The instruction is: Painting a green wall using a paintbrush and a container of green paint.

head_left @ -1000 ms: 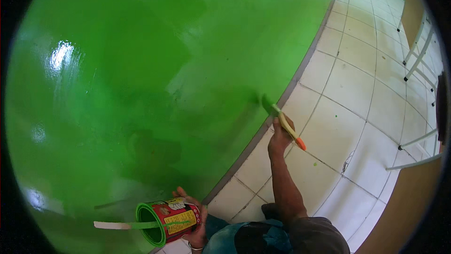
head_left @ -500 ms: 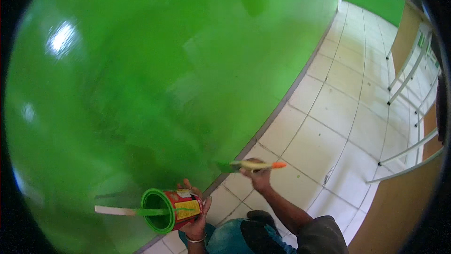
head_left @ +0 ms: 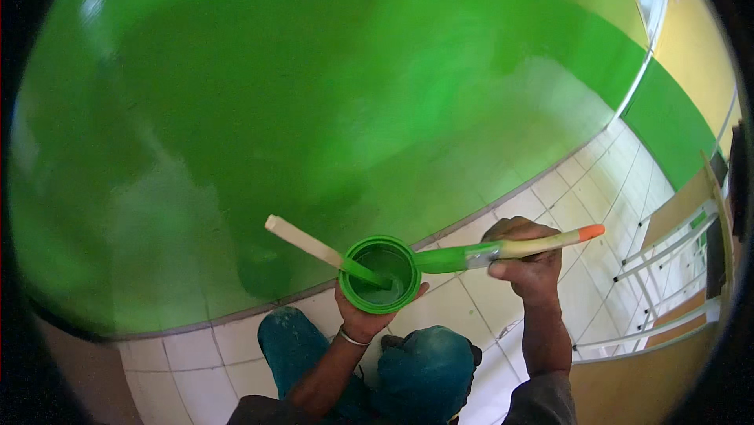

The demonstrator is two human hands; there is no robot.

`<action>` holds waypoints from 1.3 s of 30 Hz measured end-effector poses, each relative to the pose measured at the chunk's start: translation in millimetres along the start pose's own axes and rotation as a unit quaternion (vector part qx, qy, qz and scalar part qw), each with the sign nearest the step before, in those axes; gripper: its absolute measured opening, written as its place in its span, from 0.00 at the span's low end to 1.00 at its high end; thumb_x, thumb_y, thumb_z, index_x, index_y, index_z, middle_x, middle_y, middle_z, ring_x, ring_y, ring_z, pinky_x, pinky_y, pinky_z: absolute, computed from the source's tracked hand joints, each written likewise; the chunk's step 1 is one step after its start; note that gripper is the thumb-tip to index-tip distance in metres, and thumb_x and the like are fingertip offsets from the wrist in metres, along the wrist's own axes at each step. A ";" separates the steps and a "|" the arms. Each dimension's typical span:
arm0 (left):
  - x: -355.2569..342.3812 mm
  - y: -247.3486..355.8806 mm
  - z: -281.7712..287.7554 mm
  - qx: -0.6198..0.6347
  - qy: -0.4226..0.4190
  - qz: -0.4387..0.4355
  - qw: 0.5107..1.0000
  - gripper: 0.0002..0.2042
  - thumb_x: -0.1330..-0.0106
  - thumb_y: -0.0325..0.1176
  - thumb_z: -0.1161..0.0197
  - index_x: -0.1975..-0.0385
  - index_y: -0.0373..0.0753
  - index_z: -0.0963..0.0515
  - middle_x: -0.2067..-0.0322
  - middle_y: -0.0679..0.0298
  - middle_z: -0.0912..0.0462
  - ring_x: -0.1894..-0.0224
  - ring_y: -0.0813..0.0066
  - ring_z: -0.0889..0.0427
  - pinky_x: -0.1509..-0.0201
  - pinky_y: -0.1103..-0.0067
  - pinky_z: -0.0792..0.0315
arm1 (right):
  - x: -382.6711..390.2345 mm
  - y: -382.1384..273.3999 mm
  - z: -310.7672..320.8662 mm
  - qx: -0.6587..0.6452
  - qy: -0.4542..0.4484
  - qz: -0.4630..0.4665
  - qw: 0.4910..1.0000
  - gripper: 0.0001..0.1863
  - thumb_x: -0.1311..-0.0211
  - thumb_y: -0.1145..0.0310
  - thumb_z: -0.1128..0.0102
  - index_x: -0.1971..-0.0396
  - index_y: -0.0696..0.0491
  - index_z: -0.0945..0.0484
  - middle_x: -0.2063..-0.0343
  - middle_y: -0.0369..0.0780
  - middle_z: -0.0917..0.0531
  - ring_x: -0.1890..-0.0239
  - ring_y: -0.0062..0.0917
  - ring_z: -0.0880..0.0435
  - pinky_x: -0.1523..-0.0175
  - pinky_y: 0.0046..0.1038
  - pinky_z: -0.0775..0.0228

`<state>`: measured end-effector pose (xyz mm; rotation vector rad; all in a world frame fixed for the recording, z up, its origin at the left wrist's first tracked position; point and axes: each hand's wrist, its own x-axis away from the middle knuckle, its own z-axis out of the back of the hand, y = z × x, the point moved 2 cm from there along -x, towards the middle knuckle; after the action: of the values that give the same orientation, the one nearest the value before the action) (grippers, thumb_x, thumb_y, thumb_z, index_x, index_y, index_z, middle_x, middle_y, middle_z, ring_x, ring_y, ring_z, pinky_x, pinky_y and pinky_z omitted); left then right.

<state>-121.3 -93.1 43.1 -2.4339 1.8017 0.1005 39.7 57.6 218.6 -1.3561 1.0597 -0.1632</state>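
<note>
My left hand grips a paint can from below and the side, its open mouth facing up and its rim coated green. Green paint shows inside. A flat wooden stick leans out over the can's left edge, its lower part green. In my right hand is a paintbrush, held by its pale handle with an orange tip. The brush lies nearly level, and its green-coated bristles are at the can's right rim; whether they touch it I cannot tell.
A glossy green wall rises in front, meeting a white tiled floor at a grey strip. White-legged chairs with tan panels stand at the right. My bent knees are below the can.
The can has moved right and tipped from sideways to mouth-up. My right hand has brought the brush from the wall's base to the can's rim. The view has turned right.
</note>
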 end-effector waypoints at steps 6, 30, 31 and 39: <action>12.7 -0.2 -1.3 -0.008 0.047 -0.010 0.999 0.30 0.36 0.58 0.48 0.39 0.45 0.29 0.39 0.55 0.28 0.36 0.52 0.31 0.29 0.48 0.47 | -29.8 -39.9 -65.0 0.190 -0.282 0.121 0.932 0.13 0.57 0.70 0.21 0.69 0.53 0.14 0.72 0.36 0.12 0.68 0.28 0.17 0.56 0.31 0.28; 25.0 2.6 9.9 -0.124 0.084 0.005 0.989 0.39 0.37 0.67 0.59 0.30 0.50 0.42 0.30 0.54 0.42 0.29 0.51 0.42 0.28 0.51 0.48 | -35.0 -4.5 -118.3 0.478 -0.571 0.089 0.661 0.11 0.58 0.65 0.26 0.70 0.46 0.14 0.76 0.31 0.18 0.64 0.25 0.25 0.57 0.31 0.40; 24.9 3.6 12.5 -0.112 0.091 -0.001 0.989 0.39 0.37 0.67 0.58 0.30 0.50 0.42 0.30 0.54 0.42 0.29 0.51 0.42 0.27 0.51 0.49 | -34.8 -4.9 -117.5 0.478 -0.568 0.088 0.664 0.11 0.58 0.65 0.26 0.70 0.45 0.14 0.76 0.30 0.18 0.65 0.25 0.25 0.56 0.31 0.40; 20.7 3.7 4.1 -0.031 0.061 -0.011 0.998 0.31 0.34 0.58 0.50 0.38 0.42 0.30 0.40 0.54 0.25 0.37 0.55 0.29 0.30 0.56 0.39 | -54.4 -30.8 -89.7 0.332 -0.395 0.031 0.856 0.12 0.59 0.65 0.21 0.71 0.46 0.12 0.74 0.31 0.15 0.67 0.24 0.22 0.57 0.30 0.36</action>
<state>-118.7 -113.3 36.4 -2.5553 1.8454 0.0057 -38.1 21.0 286.0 -0.6308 0.2804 0.0809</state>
